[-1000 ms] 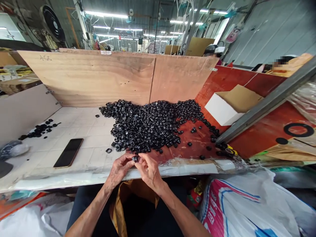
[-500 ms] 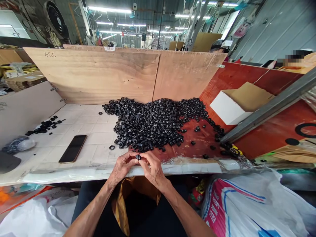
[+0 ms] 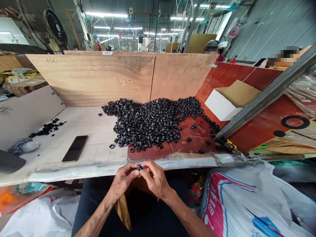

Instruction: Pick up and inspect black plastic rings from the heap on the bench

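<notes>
Both my left hand (image 3: 122, 179) and my right hand (image 3: 155, 179) pinch a small black ring-shaped part (image 3: 139, 167) between their fingertips, just above the table's front edge. The fingers hide most of it. Beyond my hands lies a broad heap of similar small black rings (image 3: 153, 123), spread across white tiles (image 3: 98, 128) and a red-brown board (image 3: 190, 140). A few loose rings (image 3: 132, 150) sit at the heap's near edge, a short way from my fingers. A smaller scatter of black pieces (image 3: 46, 128) lies further left.
A smartphone (image 3: 75, 148) lies face up on the tiles. Plywood panels (image 3: 91, 77) wall the far side. A white box (image 3: 219, 105) and a grey metal rail (image 3: 266, 95) stand at right. A large woven sack (image 3: 237, 204) sits below the table's right side.
My hands have dropped slightly toward me, now over the table's front edge, still holding the small ring between them. The view has shifted a little; the heap looks unchanged.
</notes>
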### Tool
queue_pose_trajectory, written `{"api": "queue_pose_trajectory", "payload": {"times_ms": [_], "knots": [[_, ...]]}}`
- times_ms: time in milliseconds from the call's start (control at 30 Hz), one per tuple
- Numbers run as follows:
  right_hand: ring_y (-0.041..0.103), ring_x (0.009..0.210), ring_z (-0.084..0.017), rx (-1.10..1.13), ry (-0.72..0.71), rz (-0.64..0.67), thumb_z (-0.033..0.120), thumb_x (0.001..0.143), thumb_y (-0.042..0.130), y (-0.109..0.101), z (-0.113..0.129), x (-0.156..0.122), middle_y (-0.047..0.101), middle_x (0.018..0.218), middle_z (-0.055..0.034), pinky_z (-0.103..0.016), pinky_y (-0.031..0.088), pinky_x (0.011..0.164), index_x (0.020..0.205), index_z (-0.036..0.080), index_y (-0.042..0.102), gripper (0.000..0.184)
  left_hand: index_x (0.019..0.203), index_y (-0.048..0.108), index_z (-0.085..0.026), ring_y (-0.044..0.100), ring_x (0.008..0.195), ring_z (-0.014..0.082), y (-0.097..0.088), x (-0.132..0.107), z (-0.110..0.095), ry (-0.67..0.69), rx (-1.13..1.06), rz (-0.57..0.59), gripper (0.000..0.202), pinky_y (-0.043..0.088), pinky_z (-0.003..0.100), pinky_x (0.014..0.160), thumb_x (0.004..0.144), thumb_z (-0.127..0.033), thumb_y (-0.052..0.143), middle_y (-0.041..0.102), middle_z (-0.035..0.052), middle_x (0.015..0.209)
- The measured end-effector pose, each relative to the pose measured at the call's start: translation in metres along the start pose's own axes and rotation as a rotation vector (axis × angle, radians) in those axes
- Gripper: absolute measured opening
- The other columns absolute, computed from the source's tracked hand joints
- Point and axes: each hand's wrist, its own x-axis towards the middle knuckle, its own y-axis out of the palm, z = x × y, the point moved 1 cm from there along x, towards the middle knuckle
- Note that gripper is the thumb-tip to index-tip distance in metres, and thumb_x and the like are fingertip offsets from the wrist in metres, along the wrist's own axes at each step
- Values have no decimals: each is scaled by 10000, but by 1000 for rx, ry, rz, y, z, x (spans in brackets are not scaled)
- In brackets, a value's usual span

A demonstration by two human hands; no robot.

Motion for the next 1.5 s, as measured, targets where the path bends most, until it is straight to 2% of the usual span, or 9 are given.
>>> {"api": "queue_pose_trajectory", "payload": {"times_ms": [100, 433, 567, 667, 767, 967, 1100, 1233, 1500], "knots": [[669, 763, -197, 8, -60, 4, 239, 967, 543, -2, 2, -3, 712, 867, -59, -308, 534, 718, 998, 215, 673, 135, 993, 764, -186, 714, 812, 206, 0, 0, 4, -26, -18, 26, 261, 576, 333, 832, 873, -417, 777, 781, 56, 909], [517, 412, -121, 498, 618, -17, 261, 868, 570, 21, 3, -24, 579, 517, 52, -234, 444, 479, 866, 184, 619, 91, 1156, 760, -250, 730, 1027, 257, -2, -12, 15, 336, 486, -15, 240, 571, 356, 919, 937, -323, 693, 775, 80, 1090], [604, 573, -177, -13, 339, -79, 292, 864, 639, -12, -21, -10, 634, 660, -7, -282, 500, 580, 882, 196, 660, 100, 1037, 761, -238, 709, 792, 211, -9, -5, 1, 196, 685, 167, 168, 548, 292, 719, 927, -349, 699, 760, 38, 889], [649, 863, -251, -406, 111, -288, 188, 878, 571, -42, -57, 19, 664, 1011, -128, -362, 539, 771, 1015, 177, 665, 167, 926, 727, -208, 649, 653, 198, -21, 25, -4, 137, 825, -133, 192, 509, 298, 629, 902, -397, 706, 696, 14, 752], [625, 937, -266, -607, 60, -252, 56, 811, 531, -54, -91, 46, 638, 1057, -136, -374, 523, 816, 1049, 176, 665, 298, 1037, 719, -200, 671, 720, 218, -34, 62, 2, 235, 980, -392, 220, 530, 341, 699, 846, -308, 737, 715, 62, 961], [587, 883, -261, -705, 56, -173, 104, 821, 594, -49, -109, 56, 618, 941, -111, -363, 487, 790, 903, 181, 626, 117, 949, 732, -205, 699, 848, 249, -41, 88, 14, 342, 1107, -287, 137, 534, 350, 788, 831, -177, 667, 728, 71, 944], [586, 729, -202, -443, 63, -158, 117, 788, 616, -46, -98, 53, 631, 814, -50, -310, 486, 688, 874, 187, 633, 112, 935, 719, -187, 649, 676, 206, -35, 84, 13, 266, 1006, -340, 144, 512, 332, 695, 800, -199, 671, 687, 33, 770], [668, 811, -177, -40, 79, -122, 192, 841, 606, -39, -77, 53, 733, 1039, -60, -273, 531, 678, 1107, 211, 718, 289, 989, 678, -196, 635, 605, 161, -15, 82, 13, 124, 470, -323, 252, 513, 279, 604, 763, -294, 730, 673, -12, 726], [761, 892, -223, 480, 337, -169, 344, 840, 743, -18, -50, 45, 786, 1015, -69, -359, 611, 819, 912, 207, 707, 159, 1012, 687, -186, 758, 835, 220, 8, 73, 10, 25, -83, -95, 328, 604, 375, 848, 788, -379, 827, 782, 44, 907]]}}
